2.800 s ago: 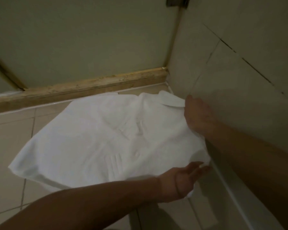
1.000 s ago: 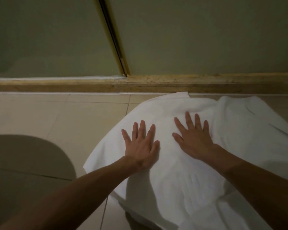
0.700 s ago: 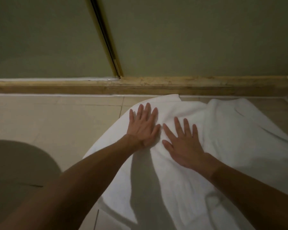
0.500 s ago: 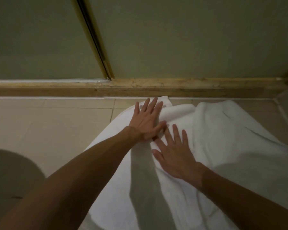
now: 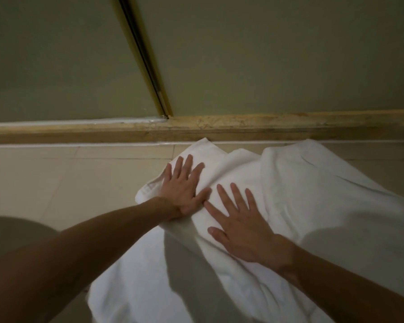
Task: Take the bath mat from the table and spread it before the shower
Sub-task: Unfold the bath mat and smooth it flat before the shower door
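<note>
The white bath mat [image 5: 313, 194] lies rumpled on the beige floor tiles, its far edge against the shower's stone threshold [image 5: 243, 129]. My left hand [image 5: 182, 187] presses flat on the mat's far left corner, fingers straight and spread, where the cloth is bunched into a fold. My right hand [image 5: 238, 222] lies flat on the mat just to the right of it, fingers spread, thumb near the left hand's thumb. Both forearms reach in from the bottom of the view and cast shadows on the mat.
The glass shower door [image 5: 266, 54] and its brass frame strip [image 5: 145, 59] rise behind the threshold. Bare floor tiles [image 5: 56, 178] stretch to the left of the mat. A dark rounded shadow [image 5: 14, 231] covers the lower left floor.
My left hand slid forward and left to the mat's far corner, pushing the cloth into a fold. My right hand stayed flat on the mat, trailing beside it.
</note>
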`<state>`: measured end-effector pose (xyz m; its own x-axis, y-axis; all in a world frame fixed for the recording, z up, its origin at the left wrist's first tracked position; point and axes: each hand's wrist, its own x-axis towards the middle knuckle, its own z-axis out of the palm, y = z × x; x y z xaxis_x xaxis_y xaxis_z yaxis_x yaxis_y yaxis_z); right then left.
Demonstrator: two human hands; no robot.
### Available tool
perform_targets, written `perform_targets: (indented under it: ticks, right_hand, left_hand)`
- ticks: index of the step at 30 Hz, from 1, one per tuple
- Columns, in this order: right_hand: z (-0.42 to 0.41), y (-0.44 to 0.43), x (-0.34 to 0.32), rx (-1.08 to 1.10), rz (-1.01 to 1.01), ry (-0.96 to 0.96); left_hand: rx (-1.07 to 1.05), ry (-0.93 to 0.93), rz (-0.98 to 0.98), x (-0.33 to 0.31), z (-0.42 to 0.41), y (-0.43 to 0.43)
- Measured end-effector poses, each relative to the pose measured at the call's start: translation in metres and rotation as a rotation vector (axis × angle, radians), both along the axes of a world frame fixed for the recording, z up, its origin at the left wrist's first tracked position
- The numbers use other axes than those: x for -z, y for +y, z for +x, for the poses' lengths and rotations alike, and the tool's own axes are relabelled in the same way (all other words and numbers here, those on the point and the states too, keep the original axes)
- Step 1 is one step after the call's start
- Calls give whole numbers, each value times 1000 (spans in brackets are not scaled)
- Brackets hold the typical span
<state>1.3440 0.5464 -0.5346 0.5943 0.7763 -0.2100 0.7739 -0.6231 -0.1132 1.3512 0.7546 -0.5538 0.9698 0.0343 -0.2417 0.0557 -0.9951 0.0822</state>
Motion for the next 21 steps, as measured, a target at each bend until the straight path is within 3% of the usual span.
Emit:
perform_targets:
  ticks: [21]
  right_hand:
    - [32,88,2,-262,-114,124]
  left_hand:
    - [-422,-128,-52,5,-46,72]
